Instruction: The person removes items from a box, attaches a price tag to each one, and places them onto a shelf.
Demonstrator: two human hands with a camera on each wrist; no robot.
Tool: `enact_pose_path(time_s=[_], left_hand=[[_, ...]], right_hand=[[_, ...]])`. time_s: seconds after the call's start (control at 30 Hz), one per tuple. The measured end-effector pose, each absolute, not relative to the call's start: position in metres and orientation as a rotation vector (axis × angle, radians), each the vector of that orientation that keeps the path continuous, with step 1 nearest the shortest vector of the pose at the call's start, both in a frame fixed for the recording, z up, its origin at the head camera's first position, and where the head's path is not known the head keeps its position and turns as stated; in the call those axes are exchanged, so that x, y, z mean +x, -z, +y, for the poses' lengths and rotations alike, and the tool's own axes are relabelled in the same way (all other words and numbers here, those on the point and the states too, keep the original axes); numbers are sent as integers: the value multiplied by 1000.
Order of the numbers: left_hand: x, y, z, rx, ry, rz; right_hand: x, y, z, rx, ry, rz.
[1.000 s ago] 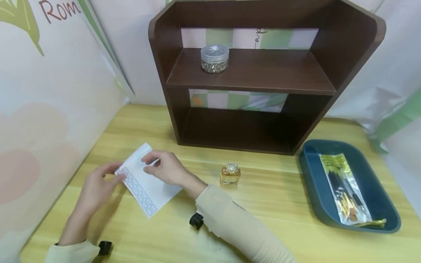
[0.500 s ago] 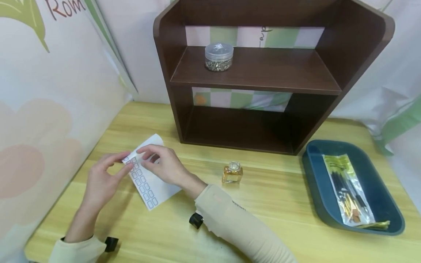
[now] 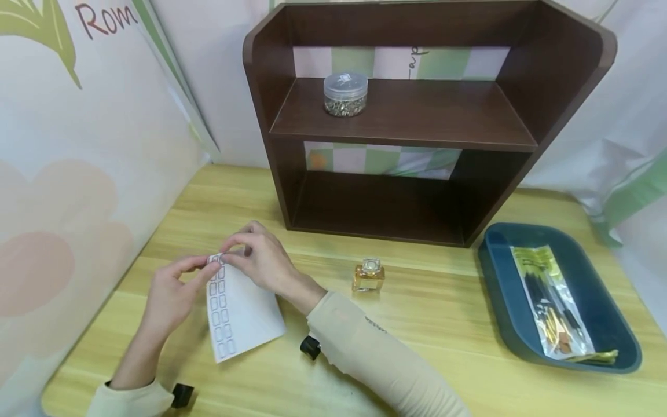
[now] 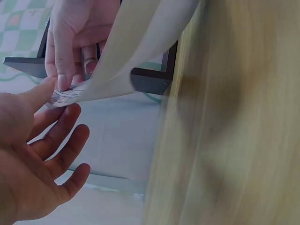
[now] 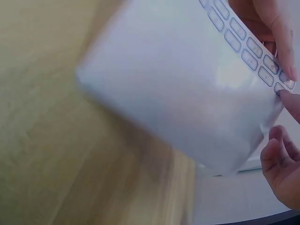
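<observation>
A white sheet of stickers (image 3: 252, 313) with two rows of blue-outlined labels hangs from both hands, its lower end over the wooden table. My left hand (image 3: 169, 295) pinches its top corner between thumb and index finger. My right hand (image 3: 263, 260) pinches the same edge just beside the left fingertips. In the left wrist view the sheet (image 4: 136, 47) bends away from the fingertips, and the left hand's (image 4: 33, 150) other fingers are spread loosely. The right wrist view shows the label rows (image 5: 248, 54) running up to the right thumb.
A perfume bottle (image 3: 368, 277) stands right of the hands. Behind it is a dark brown shelf (image 3: 448, 119), with a clear lidded jar (image 3: 345, 98) of small metal bits on its upper board. At right, a blue bin (image 3: 492, 289) holds a pack of brushes (image 3: 552, 307).
The left hand has moved right and up with the sheet's corner, and the sheet has turned and lifted. The right hand, earlier hovering over the sheet, now pinches its edge.
</observation>
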State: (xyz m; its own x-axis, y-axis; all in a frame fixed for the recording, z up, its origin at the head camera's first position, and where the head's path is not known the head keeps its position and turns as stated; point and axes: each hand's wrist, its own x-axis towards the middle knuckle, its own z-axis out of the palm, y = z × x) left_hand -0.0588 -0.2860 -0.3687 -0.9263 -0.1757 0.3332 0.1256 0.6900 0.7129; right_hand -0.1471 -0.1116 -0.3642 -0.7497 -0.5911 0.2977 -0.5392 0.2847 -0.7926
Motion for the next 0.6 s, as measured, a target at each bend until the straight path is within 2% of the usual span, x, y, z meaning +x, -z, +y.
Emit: enact_pose_path(time_s=[0.17, 0.43, 0.6], left_hand=[[-56, 366, -287, 30, 1116, -2556], [-61, 367, -293, -425, 907, -2364], [-61, 372, -293, -466, 900, -2304]], right_hand=[[-151, 362, -110, -1160, 1454, 2426], [-153, 359, -110, -1158, 1452, 2366], [-153, 357, -110, -1147, 1426, 2378]])
